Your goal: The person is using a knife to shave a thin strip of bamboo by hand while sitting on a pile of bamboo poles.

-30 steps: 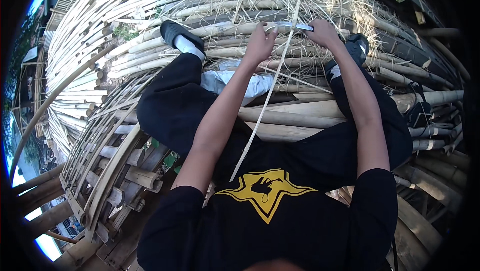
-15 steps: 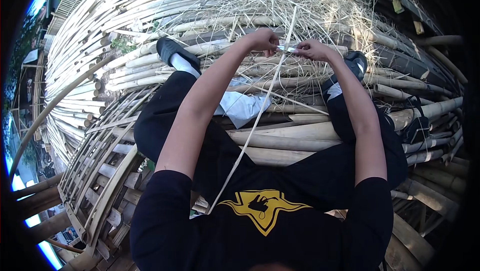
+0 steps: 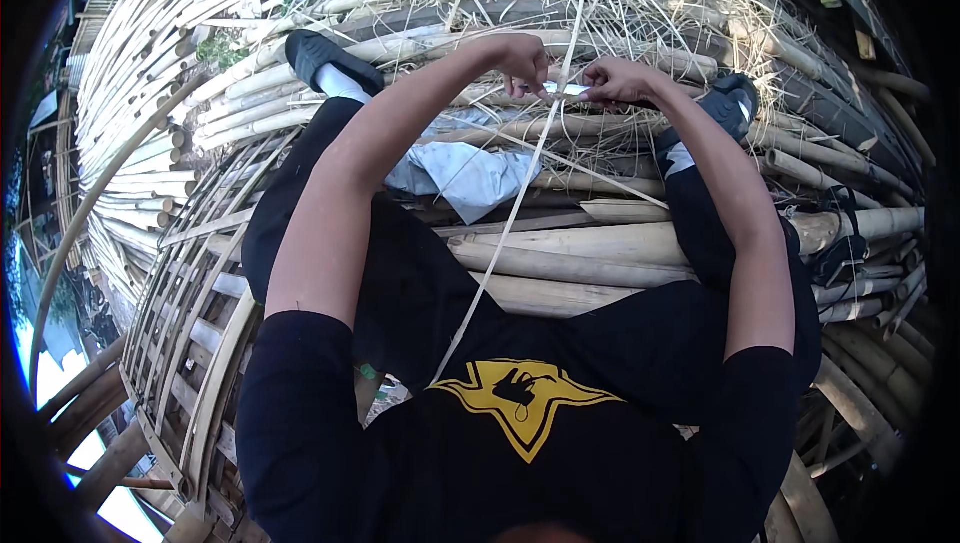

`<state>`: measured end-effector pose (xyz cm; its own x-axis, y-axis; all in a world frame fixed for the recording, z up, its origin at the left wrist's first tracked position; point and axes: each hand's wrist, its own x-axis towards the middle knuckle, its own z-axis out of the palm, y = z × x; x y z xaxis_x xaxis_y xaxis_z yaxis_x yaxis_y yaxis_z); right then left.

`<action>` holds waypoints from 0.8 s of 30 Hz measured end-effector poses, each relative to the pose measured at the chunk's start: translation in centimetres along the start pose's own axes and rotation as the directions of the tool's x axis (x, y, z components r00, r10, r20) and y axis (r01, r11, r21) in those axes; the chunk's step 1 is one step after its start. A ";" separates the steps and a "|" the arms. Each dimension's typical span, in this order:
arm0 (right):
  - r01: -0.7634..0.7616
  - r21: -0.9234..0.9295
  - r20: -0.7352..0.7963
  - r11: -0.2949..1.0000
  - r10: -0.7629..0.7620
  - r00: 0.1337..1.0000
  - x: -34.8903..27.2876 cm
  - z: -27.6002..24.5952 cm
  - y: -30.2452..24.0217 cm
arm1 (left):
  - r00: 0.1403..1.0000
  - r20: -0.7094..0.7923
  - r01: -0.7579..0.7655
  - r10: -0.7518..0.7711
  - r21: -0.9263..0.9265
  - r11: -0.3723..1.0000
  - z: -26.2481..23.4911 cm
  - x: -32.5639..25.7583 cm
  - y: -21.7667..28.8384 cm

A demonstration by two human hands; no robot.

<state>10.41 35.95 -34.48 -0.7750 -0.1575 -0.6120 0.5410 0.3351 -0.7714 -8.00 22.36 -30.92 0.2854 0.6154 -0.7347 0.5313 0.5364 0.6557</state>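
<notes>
A long, thin bamboo strip runs from near my shirt up past my hands, its far end above the straw. Across it, between the hands, lies a short, shiny, pale piece that looks like a knife blade. My left hand is closed at the left end of this blade, fingers curled down. At the right end, my right hand pinches with thumb and fingers beside the strip. What each set of fingertips grips is partly hidden.
I sit on stacked bamboo poles, legs spread. A crumpled pale sheet lies between my legs. Loose straw covers the far poles. A slatted bamboo frame is at my left, and a black strapped sandal at my right.
The view has shifted slightly. Both hands stay close together at the strip, the left one tilted further down. The blade still crosses the strip between them.
</notes>
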 end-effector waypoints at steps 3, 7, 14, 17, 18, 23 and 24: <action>-0.001 0.034 -0.031 0.999 0.002 1.000 -0.3 0.6 -0.6 | 0.999 -0.026 0.026 -0.026 0.028 0.999 0.4 -0.1 0.2; -0.043 -0.052 -0.117 0.998 0.036 0.992 -0.5 1.4 -1.0 | 0.999 -0.034 -0.014 0.022 0.216 0.976 0.1 0.5 0.2; -0.001 -0.074 -0.292 0.997 -0.020 0.956 -1.4 3.1 -0.5 | 0.998 -0.049 -0.026 0.040 0.262 0.965 0.1 0.7 0.2; -0.007 -0.503 -0.450 0.864 -0.255 0.856 -2.5 5.2 0.3 | 0.977 -0.174 -0.076 0.124 0.259 0.963 0.6 -0.6 0.1; -0.049 -0.538 -0.516 0.842 -0.283 0.808 -2.9 6.4 0.2 | 0.970 -0.228 -0.036 0.084 0.205 0.978 1.0 -1.0 -0.2; -0.201 -0.446 -0.673 0.872 -0.179 0.718 -1.9 8.9 1.2 | 0.562 -0.814 0.173 -0.148 -0.060 0.983 7.0 -2.8 -2.1; -0.298 -0.439 -0.726 0.848 -0.139 0.673 -1.5 8.8 2.0 | 0.639 -0.702 0.161 -0.313 -0.277 0.947 8.7 -3.7 0.2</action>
<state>15.57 28.68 -36.66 -0.8341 0.5221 -0.1777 0.5465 0.7387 -0.3945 -2.03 15.10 -29.59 -0.5440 0.6308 -0.5533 0.3286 0.7669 0.5513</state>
